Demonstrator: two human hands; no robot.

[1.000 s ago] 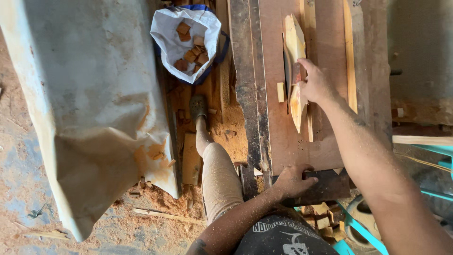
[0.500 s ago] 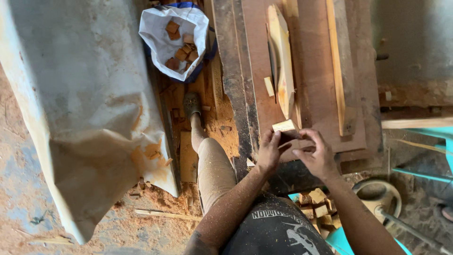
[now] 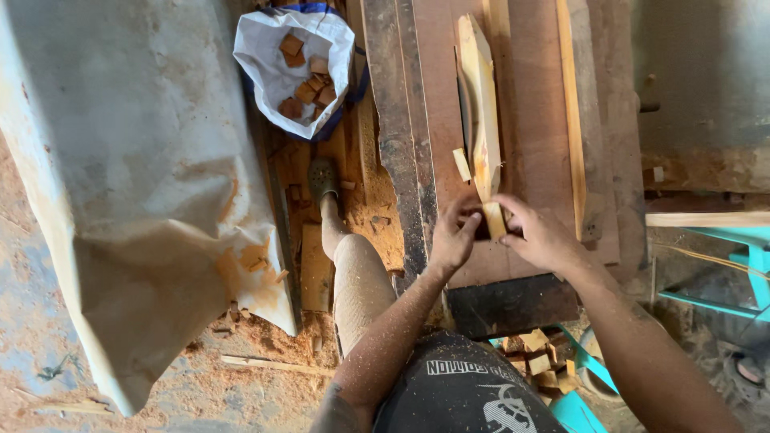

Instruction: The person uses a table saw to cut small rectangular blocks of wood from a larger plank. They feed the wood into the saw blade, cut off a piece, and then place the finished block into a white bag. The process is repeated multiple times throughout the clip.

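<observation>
both hands, left hand [image 3: 454, 238] and right hand [image 3: 539, 235], pinching small wood block [image 3: 494, 220] on tabletop [image 3: 529, 120], seemingly positioning it beside saw guard [image 3: 484, 120]; needs steady alignment next

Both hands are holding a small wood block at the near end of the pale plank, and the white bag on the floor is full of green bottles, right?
Not quite: the head view shows the white bag holding brown wood blocks, not bottles. The left hand and right hand do hold the small block by the pale plank.
</observation>
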